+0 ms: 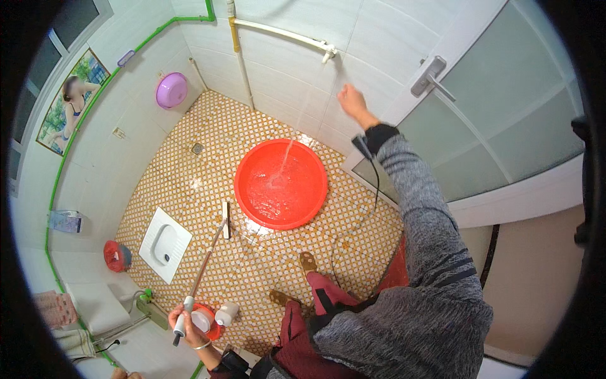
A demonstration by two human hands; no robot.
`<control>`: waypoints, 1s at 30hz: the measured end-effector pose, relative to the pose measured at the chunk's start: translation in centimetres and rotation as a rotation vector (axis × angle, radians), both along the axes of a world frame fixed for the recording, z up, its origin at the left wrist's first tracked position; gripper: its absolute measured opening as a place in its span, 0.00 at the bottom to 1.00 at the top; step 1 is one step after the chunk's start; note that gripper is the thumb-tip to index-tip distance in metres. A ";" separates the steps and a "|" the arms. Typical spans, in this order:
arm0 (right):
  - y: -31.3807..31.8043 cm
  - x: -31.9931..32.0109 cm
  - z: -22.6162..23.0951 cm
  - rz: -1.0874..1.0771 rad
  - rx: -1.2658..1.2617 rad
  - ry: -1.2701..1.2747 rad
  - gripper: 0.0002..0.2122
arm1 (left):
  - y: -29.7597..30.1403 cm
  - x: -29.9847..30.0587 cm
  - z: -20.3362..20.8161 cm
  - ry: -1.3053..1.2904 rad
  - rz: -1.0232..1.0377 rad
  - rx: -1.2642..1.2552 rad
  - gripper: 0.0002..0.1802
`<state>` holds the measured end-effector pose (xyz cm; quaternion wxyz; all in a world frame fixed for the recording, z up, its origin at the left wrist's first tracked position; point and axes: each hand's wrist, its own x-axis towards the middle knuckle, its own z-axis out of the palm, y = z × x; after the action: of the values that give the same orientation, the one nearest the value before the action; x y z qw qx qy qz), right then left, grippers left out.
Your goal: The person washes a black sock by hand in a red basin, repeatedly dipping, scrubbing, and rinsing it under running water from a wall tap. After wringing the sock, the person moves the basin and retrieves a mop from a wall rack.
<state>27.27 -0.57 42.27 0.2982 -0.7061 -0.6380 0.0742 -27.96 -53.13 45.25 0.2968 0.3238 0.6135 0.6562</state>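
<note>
My left hand (190, 330) is closed around the pale grip of a long-handled floor squeegee (202, 271). The tool's narrow black-and-white head (226, 220) rests on the tiled floor. Out ahead on the right, my right hand (351, 101) is raised with its fingers curled, and nothing shows in it. It is nearest to a white wall tap (329, 53) and does not appear to touch it. A thin stream of water falls into a big red basin (250, 201), which has water in it.
A squat toilet (183, 235) is set in the patterned floor (271, 256) at left. Near my left hand are a small orange-red basin (216, 331) and a white container (226, 314). A purple basin (172, 90) hangs on the wall. A frosted-glass door (499, 120) stands at right.
</note>
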 end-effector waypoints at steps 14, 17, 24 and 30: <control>22.0 -2.6 -0.3 -0.007 0.033 0.377 0.16 | 0.3 5.5 0.5 0.093 0.097 -0.103 0.11; 22.5 -2.0 -2.2 0.127 0.212 0.259 0.18 | 2.0 5.4 0.2 0.058 0.140 -0.077 0.10; 2.3 -3.0 -27.2 0.079 0.030 0.314 0.22 | 5.2 1.2 -0.9 0.244 0.076 0.079 0.09; -25.4 -9.5 -55.9 -0.368 -1.062 1.017 0.30 | 5.2 -3.5 0.2 0.093 0.091 0.031 0.10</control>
<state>17.79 -25.97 -13.60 0.1833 -0.7289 -0.1722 0.6368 -31.47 -47.92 45.42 0.2326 0.3305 0.6304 0.6628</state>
